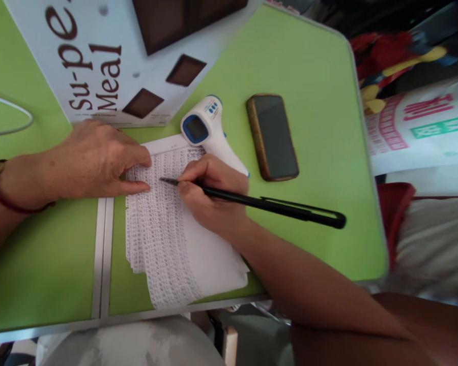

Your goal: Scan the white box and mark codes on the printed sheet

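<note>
My right hand [213, 193] is closed around a black pen [275, 206], its tip at the handwriting on a stack of paper sheets [217, 254]. Dense rows of small writing cover the left part of the sheets; the right part is blank. My left hand [107, 160] rests at the paper's left edge, thumb and fingers apart, with nothing held in it. Just beyond the right hand lies a white and blue infrared thermometer [209, 122], its grip partly hidden by that hand. A dark phone [275, 136] in a brown case lies to the right.
A large white box [137, 66] with printed brown lettering stands behind my left hand. The green table [320, 101] has a metal edge and a seam [102, 254]. A white cable [19, 111] curves at the left. A printed white bag [423, 127] is beyond the right edge.
</note>
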`<state>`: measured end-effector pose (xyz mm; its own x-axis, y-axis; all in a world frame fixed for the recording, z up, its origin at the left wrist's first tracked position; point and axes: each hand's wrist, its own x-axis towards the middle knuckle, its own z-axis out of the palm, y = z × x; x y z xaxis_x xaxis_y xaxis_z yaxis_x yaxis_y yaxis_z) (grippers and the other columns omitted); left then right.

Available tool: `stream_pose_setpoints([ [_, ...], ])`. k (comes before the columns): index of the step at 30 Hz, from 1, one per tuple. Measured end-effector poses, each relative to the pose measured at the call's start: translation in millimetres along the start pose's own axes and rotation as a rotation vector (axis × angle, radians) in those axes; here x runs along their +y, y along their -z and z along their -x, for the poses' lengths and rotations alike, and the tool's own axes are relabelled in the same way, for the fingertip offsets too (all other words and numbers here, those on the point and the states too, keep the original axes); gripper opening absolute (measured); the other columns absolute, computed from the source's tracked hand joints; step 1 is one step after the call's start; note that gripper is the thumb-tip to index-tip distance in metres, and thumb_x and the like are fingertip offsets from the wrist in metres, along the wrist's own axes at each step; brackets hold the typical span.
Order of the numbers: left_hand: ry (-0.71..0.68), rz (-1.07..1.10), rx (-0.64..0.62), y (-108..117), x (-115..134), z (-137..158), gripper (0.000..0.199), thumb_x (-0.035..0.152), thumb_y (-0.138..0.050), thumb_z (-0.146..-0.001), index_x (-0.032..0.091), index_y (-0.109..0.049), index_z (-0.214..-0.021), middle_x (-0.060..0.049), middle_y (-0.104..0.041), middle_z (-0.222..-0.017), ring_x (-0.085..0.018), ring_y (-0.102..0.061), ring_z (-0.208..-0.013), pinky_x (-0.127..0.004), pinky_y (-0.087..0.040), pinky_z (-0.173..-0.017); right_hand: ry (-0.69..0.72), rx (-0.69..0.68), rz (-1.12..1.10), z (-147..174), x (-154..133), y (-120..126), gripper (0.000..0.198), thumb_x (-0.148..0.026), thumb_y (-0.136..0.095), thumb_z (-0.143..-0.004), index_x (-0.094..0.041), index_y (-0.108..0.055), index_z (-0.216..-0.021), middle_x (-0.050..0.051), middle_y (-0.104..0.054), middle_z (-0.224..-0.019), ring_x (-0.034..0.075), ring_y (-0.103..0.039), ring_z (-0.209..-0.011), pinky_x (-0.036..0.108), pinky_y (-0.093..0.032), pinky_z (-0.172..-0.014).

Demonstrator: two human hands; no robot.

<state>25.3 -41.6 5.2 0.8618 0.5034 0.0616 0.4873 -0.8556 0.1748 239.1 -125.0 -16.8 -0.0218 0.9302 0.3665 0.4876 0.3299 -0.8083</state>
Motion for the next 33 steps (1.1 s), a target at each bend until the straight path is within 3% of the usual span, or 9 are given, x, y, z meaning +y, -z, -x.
stream_pose_setpoints([
  [9, 0.043, -0.01, -0.05, 3.0, 1.0, -2.5, 0.03, 0.053, -0.064, -0.089, 0.026, -0.074, -0.099, 0.0, -0.071, -0.074, -0.018, -0.065, -0.068, -0.029, -0.04, -0.058, -0.015, -0.005, -0.002, 0.5, -0.2, 1.3, 0.013, -0.014, -0.055, -0.07, -0.023, -0.051, -0.062, -0.006, -0.055, -0.053, 0.008, -0.046, -0.046, 0.023, -0.034, -0.043],
  [17, 0.017, 0.038, 0.041, -3.7, -2.7, 0.3, 0.029, 0.051, -0.066, -0.088, 0.024, -0.075, -0.096, 0.001, -0.069, -0.07, -0.016, -0.062, -0.063, -0.027, -0.036, -0.057, -0.032, -0.084, -0.089, 2.7, 0.7, 1.1, 0.01, -0.018, -0.058, -0.075, -0.022, -0.057, -0.066, -0.006, -0.057, -0.054, 0.009, -0.048, -0.048, 0.024, -0.036, -0.044],
  [33, 0.022, 0.04, 0.022, -3.2, -2.1, 0.2, 0.033, 0.054, -0.059, -0.09, 0.025, -0.073, -0.094, 0.0, -0.069, -0.07, -0.015, -0.06, -0.061, -0.027, -0.038, -0.062, -0.03, -0.139, -0.051, 1.6, -1.8, 2.7, 0.011, -0.017, -0.058, -0.073, -0.023, -0.055, -0.064, -0.006, -0.058, -0.055, 0.009, -0.048, -0.05, 0.023, -0.038, -0.045],
])
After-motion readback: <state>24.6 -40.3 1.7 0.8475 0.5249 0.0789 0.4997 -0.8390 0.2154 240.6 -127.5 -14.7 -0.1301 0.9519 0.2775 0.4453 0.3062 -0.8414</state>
